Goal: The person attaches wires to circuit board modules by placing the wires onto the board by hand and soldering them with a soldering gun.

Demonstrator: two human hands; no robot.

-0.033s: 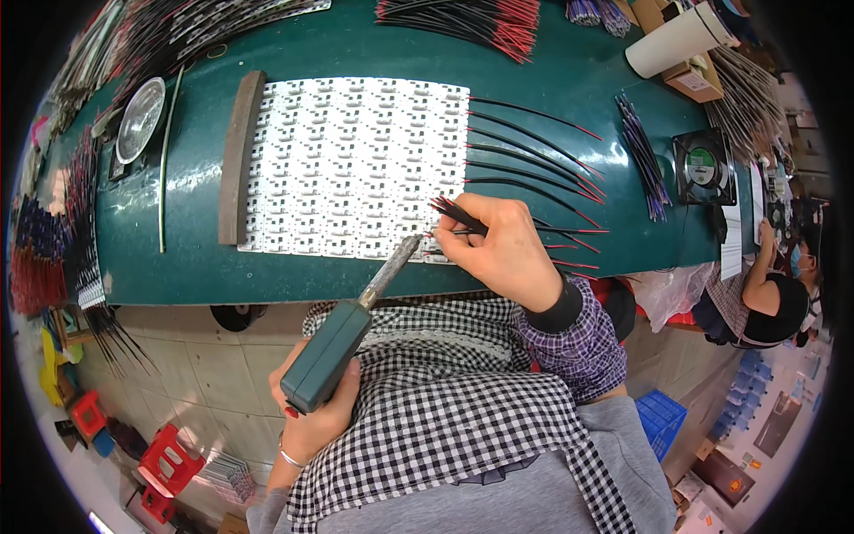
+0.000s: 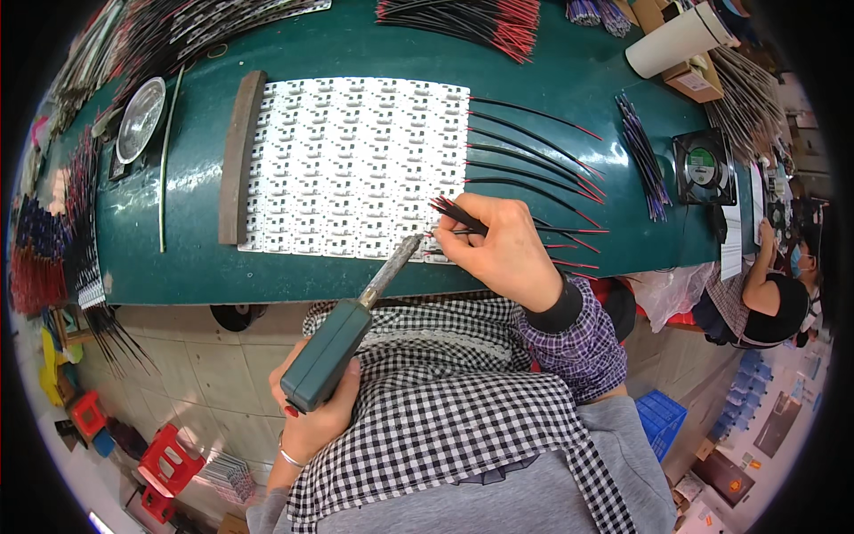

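Observation:
My left hand (image 2: 315,429) is wrapped around the dark green handle of a soldering iron (image 2: 327,356). The iron points up and to the right, its tip at the lower right part of a white circuit board panel (image 2: 342,178). Pinched in my right hand (image 2: 509,254) is a small bundle of black wires (image 2: 461,214) with red ends, close above the panel's right edge. One wire end lies beside the iron's tip; whether they touch I cannot tell. Several black wires (image 2: 525,141) extend from that edge to the right, partly hidden below by my right hand.
A brown bar (image 2: 240,160) lies along the panel's left edge. Farther left are a round metal dish (image 2: 140,120) and a thin rod (image 2: 171,160). To the right are a wire bundle (image 2: 642,158), a small fan (image 2: 704,169) and a white cylinder (image 2: 676,40). A person (image 2: 769,298) sits far right.

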